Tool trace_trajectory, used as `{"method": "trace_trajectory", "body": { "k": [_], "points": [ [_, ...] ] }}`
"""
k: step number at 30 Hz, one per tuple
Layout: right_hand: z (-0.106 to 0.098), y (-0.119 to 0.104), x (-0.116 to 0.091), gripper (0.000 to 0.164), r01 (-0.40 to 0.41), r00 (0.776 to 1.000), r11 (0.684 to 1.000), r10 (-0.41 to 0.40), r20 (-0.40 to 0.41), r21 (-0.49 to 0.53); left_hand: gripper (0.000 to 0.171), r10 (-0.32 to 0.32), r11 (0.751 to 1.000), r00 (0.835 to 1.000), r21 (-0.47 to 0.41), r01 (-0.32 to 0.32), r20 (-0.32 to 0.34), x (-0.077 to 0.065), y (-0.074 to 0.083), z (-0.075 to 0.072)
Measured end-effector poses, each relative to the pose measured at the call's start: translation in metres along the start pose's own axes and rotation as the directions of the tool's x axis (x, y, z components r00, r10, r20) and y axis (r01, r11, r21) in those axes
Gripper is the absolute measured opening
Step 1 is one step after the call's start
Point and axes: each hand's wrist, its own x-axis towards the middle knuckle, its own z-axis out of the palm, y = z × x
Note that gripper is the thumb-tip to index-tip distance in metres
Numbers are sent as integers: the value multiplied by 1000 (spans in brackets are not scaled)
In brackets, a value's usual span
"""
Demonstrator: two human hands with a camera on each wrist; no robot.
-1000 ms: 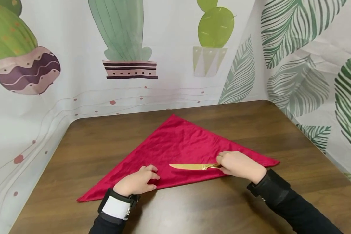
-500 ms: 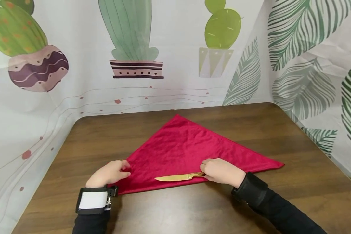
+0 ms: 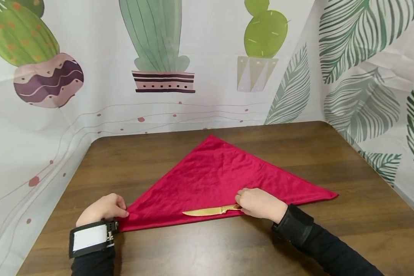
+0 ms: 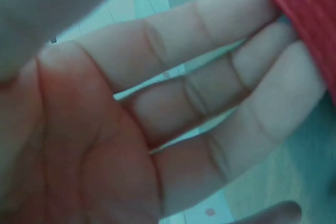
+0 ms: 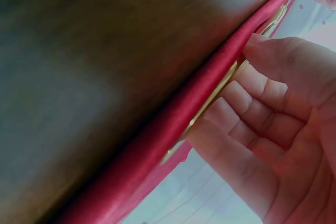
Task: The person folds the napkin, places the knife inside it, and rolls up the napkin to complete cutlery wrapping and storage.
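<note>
A red cloth napkin [image 3: 200, 180], folded into a triangle, lies on the wooden table. Near its front edge is a gold knife [image 3: 205, 211], its serrated blade pointing left. My right hand [image 3: 260, 203] holds the knife by its handle, with fingers curled around it and partly hiding it. The gold handle [image 5: 214, 95] shows beside the cloth's edge in the right wrist view. At the napkin's left corner is my left hand [image 3: 101, 211], thumb over the cloth. In the left wrist view its fingers [image 4: 194, 87] are nearly straight, with tips at the red cloth's edge.
The wooden table [image 3: 200, 253] has rounded far corners. Right behind it hangs a white backdrop [image 3: 214, 84] printed with cacti and leaves. The napkin's right corner [image 3: 331, 195] reaches toward the table's right side.
My left hand has slid left along the napkin's front edge to its left corner. My right hand first drew the knife left and nearer the front edge, then stayed almost still.
</note>
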Motion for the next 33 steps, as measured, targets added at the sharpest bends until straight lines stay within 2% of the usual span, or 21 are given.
{"method": "trace_trajectory", "body": {
  "k": [7,12,14,16,20,23,26,31,33],
  "points": [
    [0,-1,1,15,-17,1000,1000,17,14,-6,15,-58,998,997,-25,59,49,-1,-10,2],
    [2,0,1,15,-27,999,1000,27,19,2,14,-40,999,998,-27,42,49,-2,-13,5],
    [2,0,2,15,-26,999,1000,26,19,3,15,-3,999,998,-43,5,59,-2,-14,5],
    [2,1,2,14,-30,999,999,30,19,15,15,61,997,996,-58,-57,66,-2,-15,4],
    [-1,2,0,16,-56,998,995,53,35,77,14,199,977,978,-92,-193,59,-4,-13,1],
    [-6,2,-2,16,-87,996,983,81,43,159,11,251,964,968,-94,-249,15,-6,-6,-2],
    [-16,2,-3,15,-113,993,967,114,11,227,10,289,953,955,-71,-293,-63,-10,8,-6],
    [-37,-2,-1,13,-118,982,948,155,-105,297,8,350,924,916,-89,-372,-195,-17,36,-12],
    [-45,-5,2,13,-115,973,939,173,-154,325,7,349,915,903,-117,-386,-249,-18,48,-10]
  ]
}}
